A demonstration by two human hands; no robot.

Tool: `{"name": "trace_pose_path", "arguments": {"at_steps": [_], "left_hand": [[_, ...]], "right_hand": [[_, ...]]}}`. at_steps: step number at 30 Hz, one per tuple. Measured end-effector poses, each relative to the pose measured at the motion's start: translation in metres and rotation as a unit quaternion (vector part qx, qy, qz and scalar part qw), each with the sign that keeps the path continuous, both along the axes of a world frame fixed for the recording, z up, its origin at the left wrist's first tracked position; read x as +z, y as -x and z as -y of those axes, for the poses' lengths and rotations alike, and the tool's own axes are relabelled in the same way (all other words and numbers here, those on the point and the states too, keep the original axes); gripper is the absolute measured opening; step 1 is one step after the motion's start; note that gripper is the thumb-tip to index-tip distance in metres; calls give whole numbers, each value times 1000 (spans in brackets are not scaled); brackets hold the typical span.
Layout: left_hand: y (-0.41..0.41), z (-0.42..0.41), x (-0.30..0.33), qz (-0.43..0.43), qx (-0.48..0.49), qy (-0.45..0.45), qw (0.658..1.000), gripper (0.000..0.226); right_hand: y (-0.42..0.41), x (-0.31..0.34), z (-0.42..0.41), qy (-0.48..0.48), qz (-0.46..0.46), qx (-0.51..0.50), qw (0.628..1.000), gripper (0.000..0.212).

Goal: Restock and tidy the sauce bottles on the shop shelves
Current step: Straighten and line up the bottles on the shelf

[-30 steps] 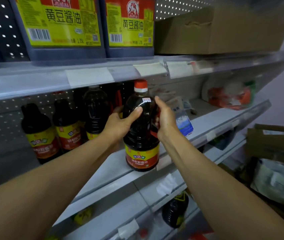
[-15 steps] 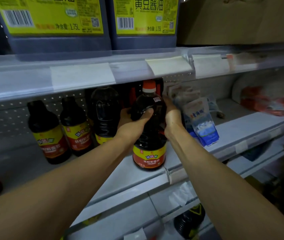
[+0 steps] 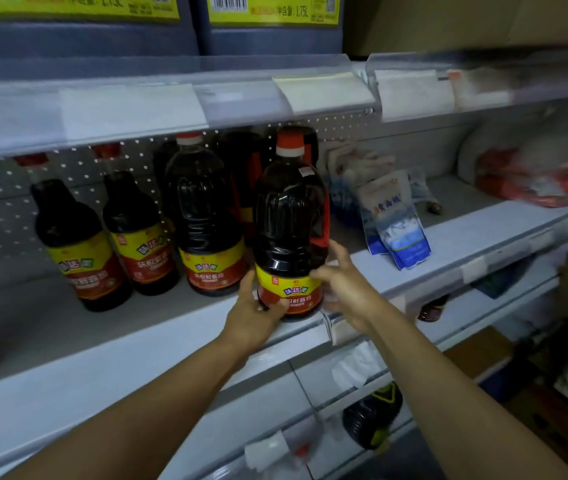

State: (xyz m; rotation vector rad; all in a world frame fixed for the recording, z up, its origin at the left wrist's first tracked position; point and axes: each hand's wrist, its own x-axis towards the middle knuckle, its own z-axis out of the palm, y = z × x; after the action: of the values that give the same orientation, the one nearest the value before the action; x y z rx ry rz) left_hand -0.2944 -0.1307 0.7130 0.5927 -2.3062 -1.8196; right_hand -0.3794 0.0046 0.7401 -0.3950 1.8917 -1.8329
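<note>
A large dark sauce bottle [image 3: 289,216] with a red cap and a yellow-red label stands upright near the front edge of the grey middle shelf [image 3: 144,327]. My left hand [image 3: 258,311] grips its base from the left, thumb across the label. My right hand [image 3: 345,289] is at the bottle's lower right side, fingers spread and slightly blurred; whether it touches is unclear. A matching large bottle [image 3: 203,216] stands just left of it. Two smaller bottles [image 3: 78,247] [image 3: 139,233] with the same label stand further left.
Blue-white packets [image 3: 397,223] lean on the shelf right of the bottle, and a red-white bag [image 3: 535,174] lies further right. Two big jugs [image 3: 268,22] and a cardboard box [image 3: 466,19] sit on the upper shelf. Another bottle [image 3: 372,417] lies on a lower shelf.
The bottle has been set down on the shelf beside the other large one. Both hands slid from its shoulders to its base, and my right hand's grip has loosened.
</note>
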Motion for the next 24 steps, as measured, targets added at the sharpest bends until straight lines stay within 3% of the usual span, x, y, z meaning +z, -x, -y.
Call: {"name": "trace_pose_path", "arguments": {"at_steps": [2,5,9,13,19,24], "left_hand": [[6,-2,-8,1,31,13,999,73],[15,-3,-11,4,78,40,996,60],[28,1,-13,-10,95,31,995,63],[44,9,-10,-31,77,-35,996,67],[60,20,-9,-31,78,-78,993,54],[71,26,-11,-13,77,-93,993,52]], "right_hand": [[-1,-13,5,-48,-61,13,997,98],[4,-27,14,-67,-120,-24,990,109],[21,-29,19,-66,-129,-21,989,100],[41,-28,30,-61,-125,-17,990,89],[71,-28,49,-59,-107,-7,992,70],[87,-25,56,-96,-93,-2,991,67]]}}
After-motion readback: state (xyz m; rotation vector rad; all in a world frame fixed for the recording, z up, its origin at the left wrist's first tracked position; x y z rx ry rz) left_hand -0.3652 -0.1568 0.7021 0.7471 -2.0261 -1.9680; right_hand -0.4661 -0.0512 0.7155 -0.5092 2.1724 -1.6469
